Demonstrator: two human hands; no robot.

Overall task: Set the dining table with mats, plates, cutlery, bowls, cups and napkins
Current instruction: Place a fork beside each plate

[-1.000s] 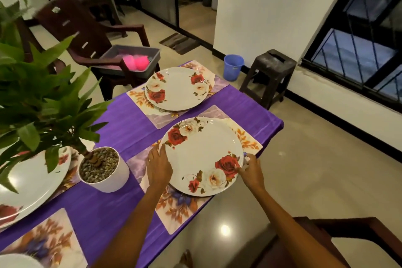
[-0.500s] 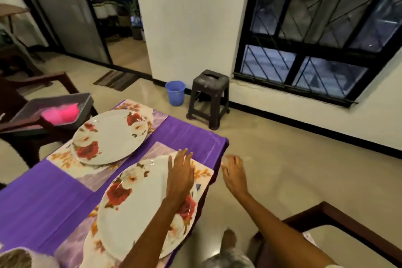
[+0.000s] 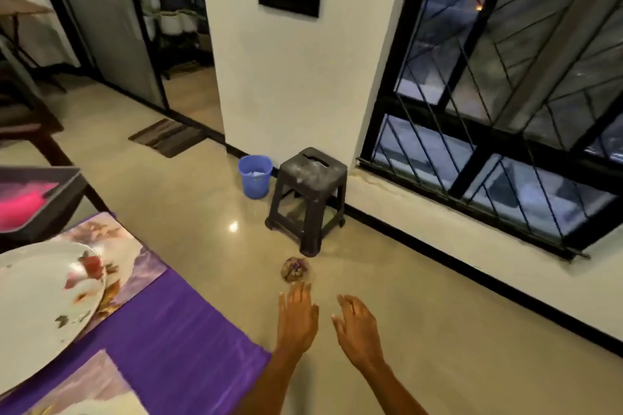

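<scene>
A white plate with red roses (image 3: 40,303) lies on a floral mat (image 3: 135,256) at the left, on the table with its purple cloth (image 3: 178,340). The corner of a second mat (image 3: 97,381) shows at the bottom left. My left hand (image 3: 298,317) and my right hand (image 3: 359,330) hover side by side over the floor, just past the table's right corner. Both are empty, palms down, fingers spread. A small round purple and brown object (image 3: 295,269) lies on the floor just beyond my left fingertips.
A dark plastic stool (image 3: 310,199) and a blue bucket (image 3: 255,176) stand against the white wall. A grey tray (image 3: 50,192) with something pink rests on a chair at the left. A barred window fills the right side. A doormat (image 3: 167,137) lies by the doorway.
The view has swung right, away from the table. Both hands have left the near plate and moved out over the floor; the near plate has slipped out of view.
</scene>
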